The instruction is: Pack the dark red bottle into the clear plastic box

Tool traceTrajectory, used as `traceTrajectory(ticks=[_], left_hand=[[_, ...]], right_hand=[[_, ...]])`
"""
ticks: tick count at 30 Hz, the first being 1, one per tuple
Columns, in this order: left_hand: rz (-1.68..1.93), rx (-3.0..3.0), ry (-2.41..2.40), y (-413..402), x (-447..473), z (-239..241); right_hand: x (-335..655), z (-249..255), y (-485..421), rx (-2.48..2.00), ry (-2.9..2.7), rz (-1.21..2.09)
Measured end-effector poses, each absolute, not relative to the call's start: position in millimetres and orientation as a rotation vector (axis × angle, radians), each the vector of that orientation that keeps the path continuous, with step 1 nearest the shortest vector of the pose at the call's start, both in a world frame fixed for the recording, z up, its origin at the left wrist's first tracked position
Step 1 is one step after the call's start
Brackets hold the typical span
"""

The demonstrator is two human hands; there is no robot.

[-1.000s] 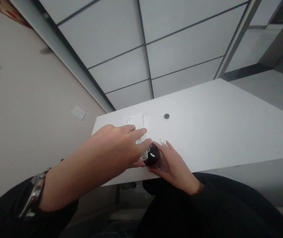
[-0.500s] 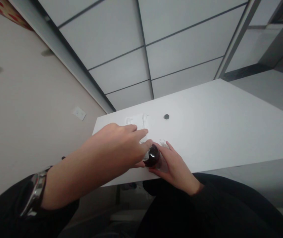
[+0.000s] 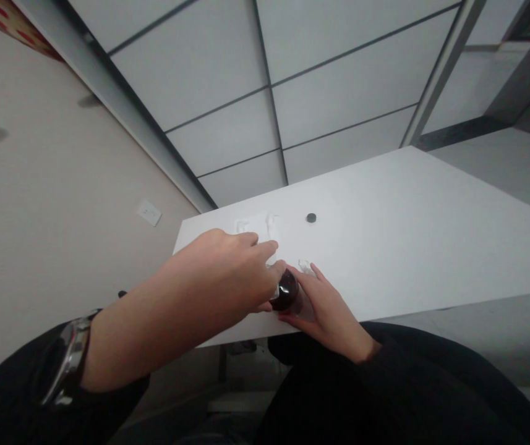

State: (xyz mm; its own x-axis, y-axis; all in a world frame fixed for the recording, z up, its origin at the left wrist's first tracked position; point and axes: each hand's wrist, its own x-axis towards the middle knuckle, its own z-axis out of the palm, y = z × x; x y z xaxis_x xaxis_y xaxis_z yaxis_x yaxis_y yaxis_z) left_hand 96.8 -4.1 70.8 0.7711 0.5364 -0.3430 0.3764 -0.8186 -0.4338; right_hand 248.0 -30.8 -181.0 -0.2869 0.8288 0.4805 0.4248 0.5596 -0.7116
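A: Where is the dark shiny container (image 3: 287,289)?
B: It is held near the front edge of the white table (image 3: 408,241), between two hands.
A: How is it held by the right hand (image 3: 324,303)?
B: It is hugged from the right side, with thumb and fingers curved around it.
A: And by the left hand (image 3: 234,270)?
B: That is harder to see. The container is met on its left side, but most of the fingers are hidden under the back of the hand. Two tips are spread apart on top. Whether anything is pinched below cannot be told.
A: What is inside the container?
B: That cannot be told. Only a round, dark part is shown, and its left side is covered.
A: What else is seen on the table?
B: A small dark disc (image 3: 311,217) is seen past the hands. Some thin pale stuff (image 3: 271,225) is partly covered by the left hand and hard to make out on white. A crumpled white bit (image 3: 305,266) is half hidden by the right fingers.
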Motion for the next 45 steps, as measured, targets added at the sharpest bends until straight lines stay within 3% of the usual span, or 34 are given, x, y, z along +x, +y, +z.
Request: traceTrajectory(ticks=[45], left_hand=[[0.692, -2.542, -0.605, -9, 117, 75]], right_hand=[[247, -184, -28, -1.025, -1.891, 0.570]])
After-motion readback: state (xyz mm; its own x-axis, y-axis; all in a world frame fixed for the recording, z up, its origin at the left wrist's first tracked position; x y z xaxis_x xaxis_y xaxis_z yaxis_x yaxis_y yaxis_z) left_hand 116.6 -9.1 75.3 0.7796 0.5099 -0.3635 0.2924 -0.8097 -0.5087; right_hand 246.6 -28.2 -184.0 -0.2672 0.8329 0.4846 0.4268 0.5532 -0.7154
